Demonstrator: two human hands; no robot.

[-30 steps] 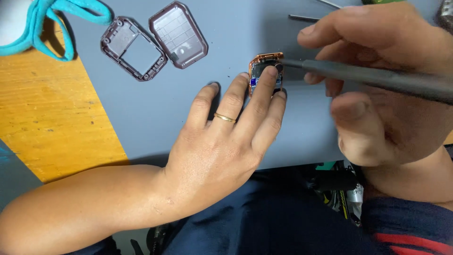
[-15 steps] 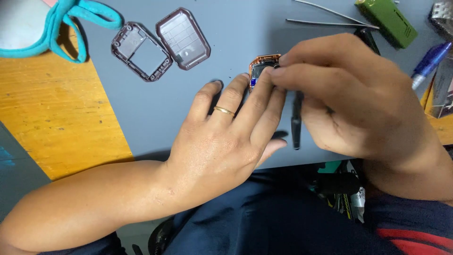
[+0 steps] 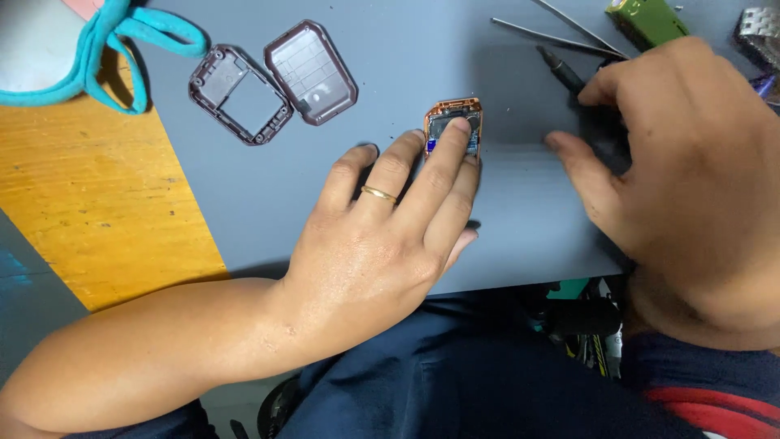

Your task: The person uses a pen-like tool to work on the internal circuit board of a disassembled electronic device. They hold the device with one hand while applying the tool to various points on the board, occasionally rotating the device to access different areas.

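Here, small copper-rimmed module (image 3: 452,126) lay flat on grey desk (image 3: 406,73). My left hand (image 3: 382,236), fingers spread, pinned it with fingertip. My right hand (image 3: 682,171) closed loosely over dark tool (image 3: 562,71). Judged module light, thin, fragile; I gripped rim edges only, avoided exposed centre.
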